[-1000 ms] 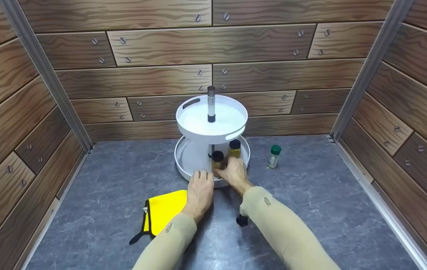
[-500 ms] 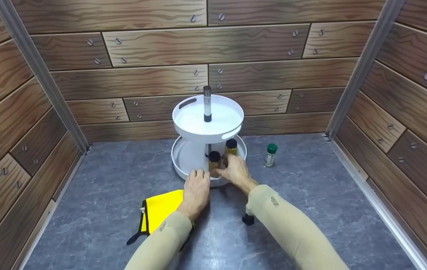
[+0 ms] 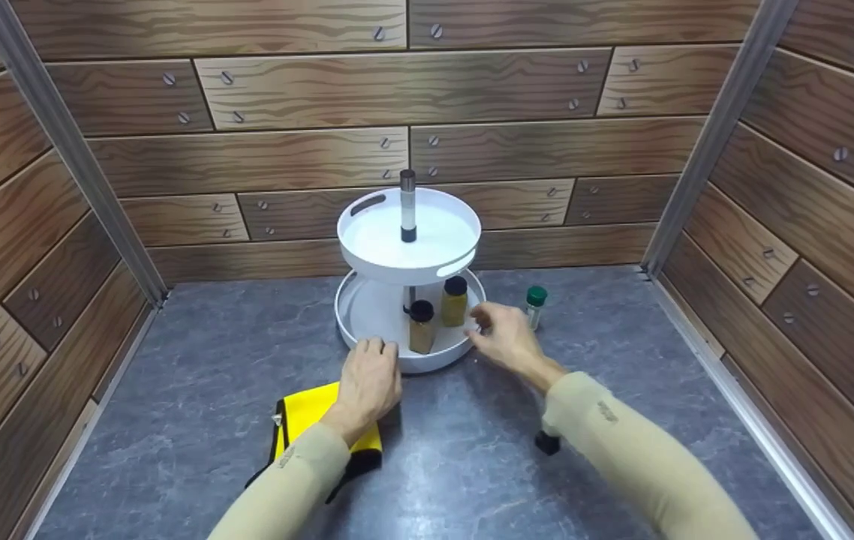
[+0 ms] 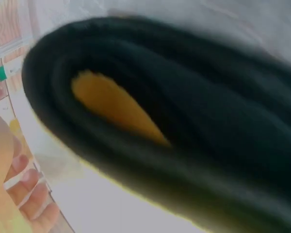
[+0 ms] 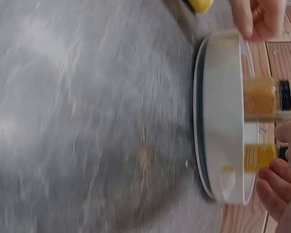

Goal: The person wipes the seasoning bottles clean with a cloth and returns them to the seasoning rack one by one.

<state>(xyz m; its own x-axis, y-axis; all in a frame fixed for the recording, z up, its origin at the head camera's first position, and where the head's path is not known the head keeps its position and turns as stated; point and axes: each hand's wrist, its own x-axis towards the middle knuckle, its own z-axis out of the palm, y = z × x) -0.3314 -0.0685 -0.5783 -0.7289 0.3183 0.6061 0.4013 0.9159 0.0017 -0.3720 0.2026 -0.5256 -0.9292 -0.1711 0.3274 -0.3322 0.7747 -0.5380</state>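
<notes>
A white two-tier turntable [image 3: 427, 364] stands mid-table. On its lower tray are two black-capped spice jars: a brown one [image 3: 421, 336] toward the front and a yellow one [image 3: 454, 306] behind it to the right. My left hand [image 3: 369, 379] holds the lower tray's front-left rim, its fingers bent over the edge. Just off the right rim is my right hand [image 3: 509, 337], fingers loosely curved around nothing; in the right wrist view its fingers overlap the yellow jar [image 5: 261, 157]. Behind that hand stands a green-capped spice jar [image 3: 535, 298], partly hidden.
A yellow pouch with black edging [image 3: 311, 409] lies under my left wrist and fills much of the left wrist view. The turntable's upper tray [image 3: 412, 266] overhangs the jars, with a centre post [image 3: 407, 206]. Wood-pattern walls [image 3: 322, 90] enclose the table.
My right hand has let go of the brown spice jar and drawn away rightward past the rim. The jar now stands on the lower tray. The left hand has stayed at the rim.
</notes>
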